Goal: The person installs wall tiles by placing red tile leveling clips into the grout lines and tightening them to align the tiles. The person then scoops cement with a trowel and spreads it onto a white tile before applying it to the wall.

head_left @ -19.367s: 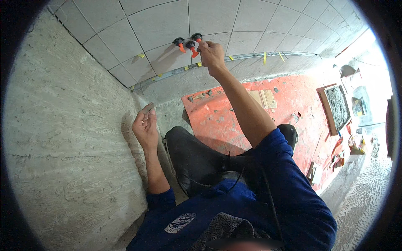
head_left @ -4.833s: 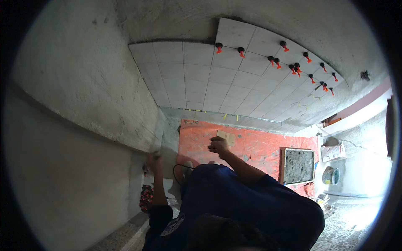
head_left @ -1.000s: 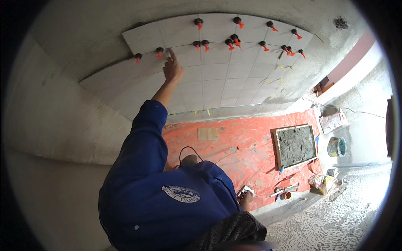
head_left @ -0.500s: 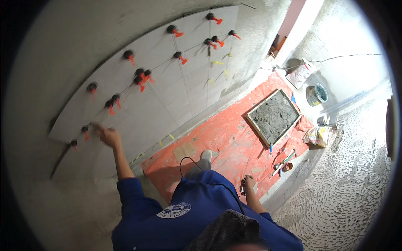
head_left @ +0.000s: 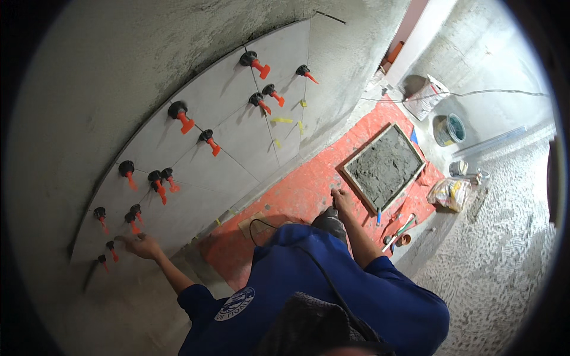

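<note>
Large grey tiles [head_left: 219, 184] cover the lower part of the wall on my left. Several tile levelling knobs with black caps and red handles stick out along their joints. My left hand [head_left: 142, 246] reaches to the wall at the lower left, fingers stretched out and slightly blurred. It is between a levelling knob [head_left: 131, 222] and a smaller one [head_left: 111, 249]; I cannot tell whether it touches either. In front of my body, my right hand [head_left: 341, 200] hangs above the red floor sheet, its fingers curled closed. What they hold, if anything, is too small to make out.
On the red sheet [head_left: 297, 188] lies a framed tray of grey mortar [head_left: 386, 166], with hand tools [head_left: 399, 230] nearer me. A bucket [head_left: 454, 129], a white sack [head_left: 426, 98] and an open bag [head_left: 449, 194] stand beyond. A cable crosses my front.
My view has shifted along the wall, so the tiles appear lower. My left hand has stayed near the lower-left knobs. My right hand has swung forward, towards the mortar tray.
</note>
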Motion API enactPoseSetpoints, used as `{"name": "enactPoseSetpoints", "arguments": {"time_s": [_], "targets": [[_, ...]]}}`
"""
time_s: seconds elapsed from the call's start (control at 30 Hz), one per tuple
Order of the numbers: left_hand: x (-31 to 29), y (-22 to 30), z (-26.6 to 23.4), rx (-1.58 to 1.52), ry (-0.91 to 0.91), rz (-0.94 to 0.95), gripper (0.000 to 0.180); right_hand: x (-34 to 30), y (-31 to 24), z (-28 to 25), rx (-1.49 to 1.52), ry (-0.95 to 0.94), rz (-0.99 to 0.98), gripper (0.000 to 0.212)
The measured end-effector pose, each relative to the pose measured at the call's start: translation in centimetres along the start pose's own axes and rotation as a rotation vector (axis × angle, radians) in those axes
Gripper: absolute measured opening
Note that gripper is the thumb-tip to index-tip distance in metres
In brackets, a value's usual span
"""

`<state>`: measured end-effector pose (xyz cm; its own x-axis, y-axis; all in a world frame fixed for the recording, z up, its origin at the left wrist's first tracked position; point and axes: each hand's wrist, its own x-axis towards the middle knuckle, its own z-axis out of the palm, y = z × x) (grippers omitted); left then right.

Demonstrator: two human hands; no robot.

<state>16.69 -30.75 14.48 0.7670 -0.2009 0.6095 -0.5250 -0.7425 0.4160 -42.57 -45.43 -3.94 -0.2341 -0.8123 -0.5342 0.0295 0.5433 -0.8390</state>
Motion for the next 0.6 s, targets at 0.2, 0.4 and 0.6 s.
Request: {"name": "enactPoseSetpoints", "arguments": {"time_s": [0.2,0.4,0.6], "targets": [[-5.6,-1.0,-0.6,-0.227,-0.035,-0.335,0.046,10.2,-9.6,1.9,0.066,-0.278,-0.094,0.032],[-23.5,5.7,-1.3,0.174,-0.329,-0.542,0.03,16.6,-23.1,0.7,-0.183,-0.477,-0.669,0.021],[-35.8,23.8,-5.0,-0.542,-0.076,-1.032,0.025,20.0,-38.2,-1.2,-0.083,-0.613,-1.14,0.008]]}}
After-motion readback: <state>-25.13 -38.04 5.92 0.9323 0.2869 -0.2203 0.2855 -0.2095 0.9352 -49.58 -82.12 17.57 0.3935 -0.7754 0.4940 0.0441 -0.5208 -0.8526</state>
